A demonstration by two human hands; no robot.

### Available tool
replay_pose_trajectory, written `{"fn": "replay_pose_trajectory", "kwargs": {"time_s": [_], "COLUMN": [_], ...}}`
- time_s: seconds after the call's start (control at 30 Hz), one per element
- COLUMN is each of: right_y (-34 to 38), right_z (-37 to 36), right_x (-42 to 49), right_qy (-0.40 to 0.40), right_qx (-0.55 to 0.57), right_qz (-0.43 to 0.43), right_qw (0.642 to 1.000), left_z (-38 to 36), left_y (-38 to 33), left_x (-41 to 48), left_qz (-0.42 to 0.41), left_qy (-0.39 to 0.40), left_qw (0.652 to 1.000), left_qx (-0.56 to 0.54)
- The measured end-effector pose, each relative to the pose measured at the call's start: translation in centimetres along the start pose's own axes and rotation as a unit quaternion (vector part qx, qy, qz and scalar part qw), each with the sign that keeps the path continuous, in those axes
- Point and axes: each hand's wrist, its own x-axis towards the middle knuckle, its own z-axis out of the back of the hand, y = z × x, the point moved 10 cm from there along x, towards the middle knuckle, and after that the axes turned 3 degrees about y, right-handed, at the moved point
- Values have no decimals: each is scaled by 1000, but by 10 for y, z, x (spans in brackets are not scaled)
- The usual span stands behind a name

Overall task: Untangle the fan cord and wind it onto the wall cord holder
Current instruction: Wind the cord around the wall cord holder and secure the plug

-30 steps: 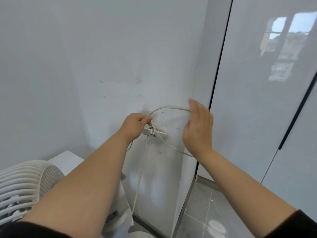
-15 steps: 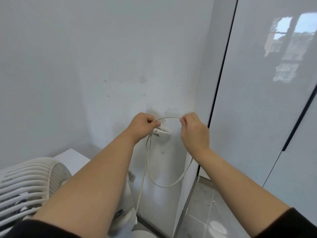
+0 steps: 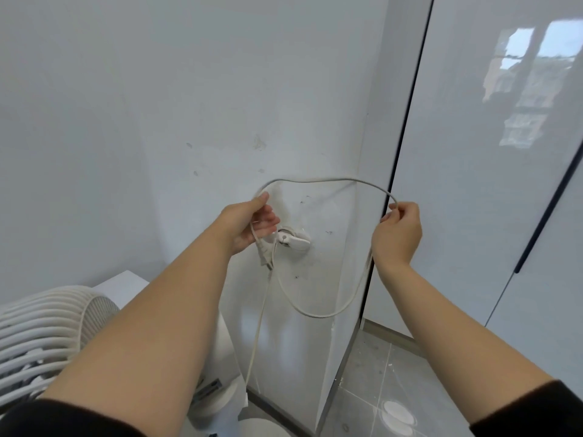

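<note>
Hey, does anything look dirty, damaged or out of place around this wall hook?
The wall around the cord holder carries dark scuffs and specks, with small chipped patches higher up. White splashes and crumbs mark the floor tiles. The cord hangs in a loose loop below the holder.

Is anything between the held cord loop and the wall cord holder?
Nothing visible blocks it. The cord arcs above the wall cord holder, held by the left hand and right hand, with only wall between. The left hand sits beside its left edge.
</note>
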Motion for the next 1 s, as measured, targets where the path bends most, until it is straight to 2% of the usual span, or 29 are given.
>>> {"fn": "replay_pose_trajectory", "kwargs": {"time_s": [0.1, 0.2, 0.27, 0.33, 0.4, 0.43, 0.5, 0.57, 0.67, 0.83, 1.0], "right_y": [-7, -11, -12, -14, -16, -15, -11, -8, -1, 17, 4], "right_z": [3, 7, 6, 1, -9, -14, -23, -30, -45, -76, -98], "right_x": [2, 4, 4, 1, -7, -12, -22, -29, -39, -70, -86], "right_qy": [-13, -20, -12, 11, 54, 75, 106, 132, 194, 305, 412], "right_qx": [-8, -9, -4, 16, 17, 8, -12, -35, -83, -202, -289], "right_qz": [-15, -15, -4, 14, 30, 47, 93, 138, 193, 333, 311], "right_qw": [1000, 1000, 1000, 1000, 998, 996, 990, 981, 958, 869, 806], "left_z": [-24, -45, -50, -46, -28, -14, 11, 18, 16, 2, -9], "left_y": [24, 45, 50, 39, 22, 15, 12, 18, 20, 22, 24], "left_x": [-7, -25, -29, -20, -8, -4, -2, -4, -4, 1, 1], "left_qz": [97, 151, 154, 120, 68, 50, 48, 77, 80, 73, 83], "left_qy": [129, 257, 280, 223, 103, 35, -54, -52, -31, 7, 46], "left_qw": [985, 932, 910, 938, 973, 977, 957, 939, 947, 961, 989], "left_qx": [66, 208, 263, 239, 194, 204, 281, 332, 308, 267, 112]}}
